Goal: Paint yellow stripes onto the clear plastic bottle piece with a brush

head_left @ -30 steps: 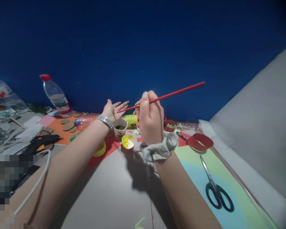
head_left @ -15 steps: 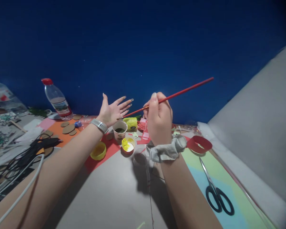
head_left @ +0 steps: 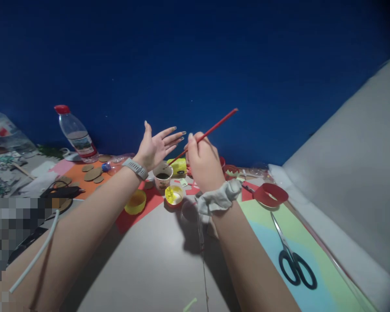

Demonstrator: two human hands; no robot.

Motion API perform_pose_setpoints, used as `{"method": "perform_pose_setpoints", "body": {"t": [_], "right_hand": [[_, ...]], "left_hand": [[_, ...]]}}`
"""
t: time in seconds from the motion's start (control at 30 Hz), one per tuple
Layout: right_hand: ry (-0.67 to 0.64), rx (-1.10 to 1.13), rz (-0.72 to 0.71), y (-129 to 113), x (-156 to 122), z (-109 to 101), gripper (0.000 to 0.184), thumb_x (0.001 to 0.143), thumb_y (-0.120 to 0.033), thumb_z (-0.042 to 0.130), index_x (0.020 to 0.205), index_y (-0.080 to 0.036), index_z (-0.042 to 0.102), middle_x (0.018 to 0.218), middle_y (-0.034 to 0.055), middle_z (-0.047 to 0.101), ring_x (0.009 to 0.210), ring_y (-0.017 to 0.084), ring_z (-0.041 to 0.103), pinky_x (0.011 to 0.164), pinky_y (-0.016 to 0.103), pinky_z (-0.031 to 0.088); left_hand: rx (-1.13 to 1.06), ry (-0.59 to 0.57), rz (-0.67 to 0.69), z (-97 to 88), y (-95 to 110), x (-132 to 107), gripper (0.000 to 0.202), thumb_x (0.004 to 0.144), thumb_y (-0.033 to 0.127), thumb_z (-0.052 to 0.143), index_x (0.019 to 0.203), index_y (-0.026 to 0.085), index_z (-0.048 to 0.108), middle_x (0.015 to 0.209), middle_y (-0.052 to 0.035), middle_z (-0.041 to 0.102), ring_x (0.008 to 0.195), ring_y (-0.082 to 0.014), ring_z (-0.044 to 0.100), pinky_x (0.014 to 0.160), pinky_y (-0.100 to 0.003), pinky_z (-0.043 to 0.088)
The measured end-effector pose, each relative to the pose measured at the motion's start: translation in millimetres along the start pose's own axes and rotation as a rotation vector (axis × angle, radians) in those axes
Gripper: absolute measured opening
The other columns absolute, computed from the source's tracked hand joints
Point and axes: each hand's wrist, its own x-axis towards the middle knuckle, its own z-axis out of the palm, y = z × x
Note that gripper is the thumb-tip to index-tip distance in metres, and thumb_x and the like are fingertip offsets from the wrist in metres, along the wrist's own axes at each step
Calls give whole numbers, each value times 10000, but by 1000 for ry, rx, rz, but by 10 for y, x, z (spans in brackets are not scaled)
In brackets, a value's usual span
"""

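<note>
My right hand [head_left: 205, 162] pinches a thin red paintbrush [head_left: 218, 124], its back end pointing up and right. The brush's lower end slants down to the mouth of a paper cup [head_left: 163, 182] of dark liquid; I cannot make out the bristles. Above and behind that cup, my left hand [head_left: 157, 146] is held palm up with fingers spread, holding nothing. In front of the cup stands a small tub [head_left: 174, 196] with yellow and white paint in it. A yellow bowl-shaped piece [head_left: 135, 202] sits on red paper near my left forearm.
Scissors [head_left: 294, 260] lie on green and blue paper at the right, below a red ring [head_left: 271, 195]. A red-capped bottle [head_left: 79, 138] stands at the left beside cardboard discs [head_left: 92, 174]. A white cable [head_left: 39, 262] crosses my left forearm. The blue wall [head_left: 195, 65] rises behind.
My right hand has moved left and slightly down, bringing the brush toward the paper cup at a steeper tilt. My left hand has shifted slightly up and to the right, still spread.
</note>
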Motion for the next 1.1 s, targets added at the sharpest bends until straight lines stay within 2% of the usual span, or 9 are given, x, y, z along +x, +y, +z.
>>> {"method": "perform_pose_setpoints", "body": {"t": [0.17,0.27,0.33,0.47,0.57,0.7,0.83,0.97,1.1], "right_hand": [[-300,-55,22,137,-22,237,209,929,-258,392,763,-205,508,776,38,627,735,173,597,707,293,423],[-353,-67,12,158,-18,259,221,921,-239,402,732,-203,510,775,40,632,749,172,600,723,292,426],[-277,-71,29,134,0,184,254,930,-268,385,712,-208,499,736,31,618,724,169,591,718,297,425],[45,25,33,28,42,-48,342,957,-383,329,680,-224,453,608,-9,554,582,140,548,636,291,415],[196,156,21,-62,45,-136,379,961,-449,282,687,-233,430,534,-39,491,472,111,498,547,270,395],[208,251,20,-99,30,-85,360,961,-443,300,690,-234,412,513,-53,476,450,97,498,525,251,401],[171,213,40,17,46,-2,374,958,-437,322,661,-228,412,511,-50,494,459,96,507,536,253,400],[207,199,70,132,62,35,377,954,-448,321,662,-229,411,505,-50,489,464,104,505,535,259,387],[224,198,36,77,24,66,358,958,-442,304,688,-229,405,526,-48,477,481,104,490,533,255,376]], "left_hand": [[59,18,2,-48,6,14,948,764,803,92,1318,138,479,1286,-133,592,1252,-279,488,1083,-417,316],[83,16,-9,-62,9,0,953,754,811,79,1304,157,500,1283,-121,596,1268,-283,470,1096,-424,291],[99,45,-17,-60,7,-3,955,756,809,69,1299,160,511,1273,-120,603,1271,-282,468,1103,-422,275],[122,147,-47,-46,-12,10,962,764,796,39,1295,151,516,1251,-128,617,1261,-275,480,1118,-416,237],[105,147,-60,-39,-36,29,963,761,799,38,1272,151,534,1232,-131,629,1241,-274,500,1109,-409,256],[51,117,-60,-44,-61,62,977,746,814,33,1246,152,549,1216,-134,636,1225,-276,515,1083,-408,304],[30,118,-27,-66,-65,85,1001,726,832,40,1244,146,553,1219,-137,634,1243,-274,499,1092,-400,292],[59,144,-28,-80,-72,80,998,728,826,18,1236,161,562,1240,-128,624,1258,-266,484,1109,-399,255],[78,155,-41,-84,-98,76,999,726,826,16,1230,157,561,1217,-128,639,1239,-270,504,1079,-393,313]]}}
